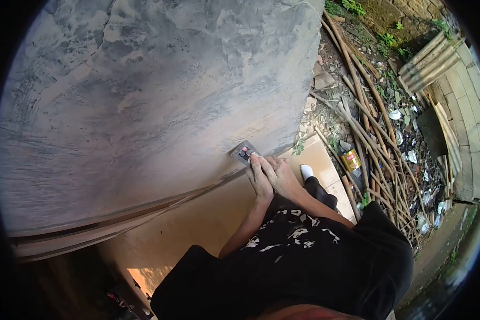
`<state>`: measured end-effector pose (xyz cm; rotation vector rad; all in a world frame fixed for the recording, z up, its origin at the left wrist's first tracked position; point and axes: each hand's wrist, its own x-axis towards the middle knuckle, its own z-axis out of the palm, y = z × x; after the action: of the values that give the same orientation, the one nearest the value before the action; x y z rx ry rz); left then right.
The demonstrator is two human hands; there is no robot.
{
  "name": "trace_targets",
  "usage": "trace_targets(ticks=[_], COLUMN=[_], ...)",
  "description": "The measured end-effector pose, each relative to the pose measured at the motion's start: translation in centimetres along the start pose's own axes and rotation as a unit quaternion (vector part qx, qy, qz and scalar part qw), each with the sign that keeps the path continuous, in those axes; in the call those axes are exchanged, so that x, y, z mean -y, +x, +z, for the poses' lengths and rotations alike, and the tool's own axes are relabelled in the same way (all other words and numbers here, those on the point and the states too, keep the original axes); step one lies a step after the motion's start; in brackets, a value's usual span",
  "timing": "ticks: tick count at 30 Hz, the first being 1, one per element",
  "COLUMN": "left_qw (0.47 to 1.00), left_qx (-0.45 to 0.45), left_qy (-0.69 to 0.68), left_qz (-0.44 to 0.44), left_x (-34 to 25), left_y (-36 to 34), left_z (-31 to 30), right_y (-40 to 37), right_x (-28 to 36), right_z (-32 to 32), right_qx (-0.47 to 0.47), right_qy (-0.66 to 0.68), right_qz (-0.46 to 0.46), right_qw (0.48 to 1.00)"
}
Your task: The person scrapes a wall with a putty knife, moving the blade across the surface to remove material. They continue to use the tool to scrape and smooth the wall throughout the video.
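A small grey rectangular sanding block (pixel 242 151) with dark and pink markings on its upper face lies against the patchy grey wall (pixel 160 101), close to its lower edge. My left hand (pixel 260 184) is closed on the near end of the block. Close beside it, my right hand (pixel 284 177) overlaps the left, its fingers closed over the same end. Pale dust coats both hands. The fingertips beneath the block are hidden. Streaks and scratch marks cover the wall around the block.
A tan tiled ledge (pixel 197 218) runs below the wall, and my white-socked foot (pixel 306 172) rests on it. To the right lie long wooden poles (pixel 365 114), rubble and a yellow-red packet (pixel 351 160). A block wall (pixel 464 101) stands beyond.
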<state>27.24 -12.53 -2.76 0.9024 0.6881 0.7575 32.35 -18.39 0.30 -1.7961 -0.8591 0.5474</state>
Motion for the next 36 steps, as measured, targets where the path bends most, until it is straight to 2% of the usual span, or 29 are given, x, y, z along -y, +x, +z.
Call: trace_targets(ticks=[4, 6, 7, 9, 10, 13, 14, 17, 18, 19, 21, 22, 24, 25, 26, 27, 29, 30, 31, 34, 35, 36], left_qw=[0.998, 0.999, 0.999, 0.996, 0.998, 0.996, 0.996, 0.994, 0.993, 0.992, 0.996, 0.995, 0.996, 0.996, 0.997, 0.996, 0.998, 0.999, 1.000, 0.998, 0.998, 0.998], left_qx=[0.014, 0.025, 0.018, 0.062, 0.040, 0.041, 0.074, 0.077, 0.029, 0.033, 0.059, 0.055, 0.048, 0.040, 0.051, 0.062, -0.005, 0.027, 0.026, 0.031, 0.024, 0.018], left_qy=[0.051, -0.013, -0.012, -0.025, 0.008, 0.066, 0.020, 0.036, 0.092, 0.093, 0.053, 0.045, 0.017, -0.011, -0.042, -0.046, 0.064, 0.012, 0.012, 0.053, 0.057, 0.061], left_qz=[0.026, 0.033, 0.027, 0.050, 0.055, 0.050, 0.052, 0.071, 0.074, 0.074, 0.050, 0.069, 0.071, 0.074, 0.036, 0.044, 0.011, -0.014, -0.014, -0.014, -0.016, -0.019], left_x=[-0.7, -1.7, -1.5, -1.4, -0.7, -1.1, -1.8, -3.1, -0.6, -0.4, -0.3, -2.2, -2.2, -2.2, -1.9, -0.7, 2.6, 1.2, 0.4, 0.1, 1.0, 1.2], left_y=[0.2, 0.2, 0.2, 1.4, 1.5, 1.4, 1.1, 0.9, 1.5, 1.2, 0.7, 0.2, 2.0, 2.2, 1.4, 1.3, 0.8, 0.3, -0.3, -0.2, 0.0, 0.2], left_z=[-0.1, 1.5, 1.3, 1.4, 1.0, 0.7, 1.1, 2.2, 0.4, 0.6, 1.3, 2.6, 2.3, 2.1, 2.4, 2.2, -0.1, 1.0, 1.3, 1.6, 0.9, 0.8], right_y=[0.2, 0.6, 0.4, 1.6, 1.6, 1.2, 1.4, 2.0, 1.6, 1.3, 1.0, 1.2, 2.5, 1.8, 1.4, 1.3, 0.3, 0.3, 0.0, -0.3, -0.4, -0.3], right_x=[0.2, 0.7, 0.3, -0.3, -0.1, 0.9, 1.7, 0.6, 0.9, 0.7, 0.1, 1.3, 3.6, 3.0, 1.6, 0.0, -1.9, -1.6, -1.3, -1.7, -1.9, -2.2], right_z=[0.5, -0.3, -0.1, 0.0, -0.2, -0.7, -0.9, -0.4, -0.8, -0.8, -0.8, -1.5, -2.6, -2.1, -1.3, -0.8, -0.1, -0.6, -0.8, -0.4, -0.2, 0.2], right_qx=[-0.010, -0.036, -0.030, -0.024, 0.005, -0.016, -0.046, -0.049, -0.032, -0.035, -0.019, -0.020, -0.017, -0.016, -0.039, -0.064, -0.056, -0.039, -0.020, -0.017, -0.018, -0.044], right_qy=[0.022, 0.000, 0.002, 0.004, 0.034, 0.060, 0.048, 0.046, 0.076, 0.076, 0.083, 0.084, 0.082, 0.082, 0.060, 0.036, 0.049, 0.082, 0.119, 0.107, 0.108, 0.074], right_qz=[-0.010, -0.054, -0.047, -0.046, 0.037, 0.024, -0.021, -0.052, 0.007, 0.007, 0.035, 0.036, -0.031, -0.030, -0.030, -0.033, -0.002, 0.018, 0.039, 0.057, 0.059, 0.020], right_qw=[1.000, 0.998, 0.998, 0.999, 0.999, 0.998, 0.998, 0.996, 0.997, 0.996, 0.996, 0.996, 0.996, 0.996, 0.997, 0.997, 0.997, 0.996, 0.992, 0.992, 0.992, 0.996])
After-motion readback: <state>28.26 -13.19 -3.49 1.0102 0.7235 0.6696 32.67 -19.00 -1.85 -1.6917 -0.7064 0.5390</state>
